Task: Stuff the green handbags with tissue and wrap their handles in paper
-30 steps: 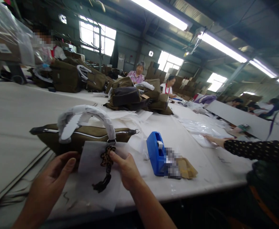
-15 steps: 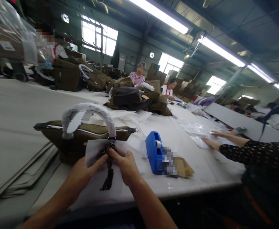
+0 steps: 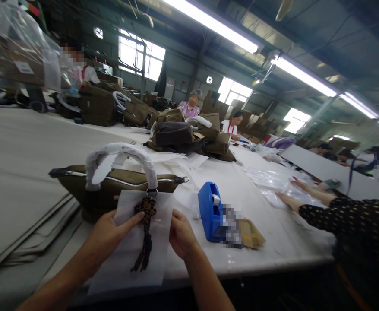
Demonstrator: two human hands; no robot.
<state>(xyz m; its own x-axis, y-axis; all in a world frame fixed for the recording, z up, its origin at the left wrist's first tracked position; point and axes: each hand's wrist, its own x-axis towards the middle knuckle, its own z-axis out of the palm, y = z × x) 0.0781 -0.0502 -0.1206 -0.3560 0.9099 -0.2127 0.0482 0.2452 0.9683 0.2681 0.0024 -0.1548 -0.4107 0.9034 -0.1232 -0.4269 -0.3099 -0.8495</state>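
An olive handbag (image 3: 69,190) stands on the table, its handle (image 3: 140,160) wrapped in white padding. From a ring at the handle's base hangs a leopard-print flower charm (image 3: 149,208) with dark tassels. Behind the charm lies a thin white sheet of paper (image 3: 124,263), covering part of the bag's front. My left hand (image 3: 113,229) is closed on the sheet's left side, its thumb pressing the charm against it. At the sheet's right edge my right hand (image 3: 183,233) pinches the paper, fingers curled partly behind it.
A blue tape dispenser (image 3: 205,216) stands right of my hands, beside a brown paper piece (image 3: 251,233). A co-worker's hands (image 3: 289,196) rest on clear plastic bags (image 3: 270,177) at the right. Several olive bags (image 3: 173,134) are piled behind.
My right hand has left the charm and moved right to the paper's edge. The sheet now hangs flatter and shows further down, with the charm's tassels spread over it.
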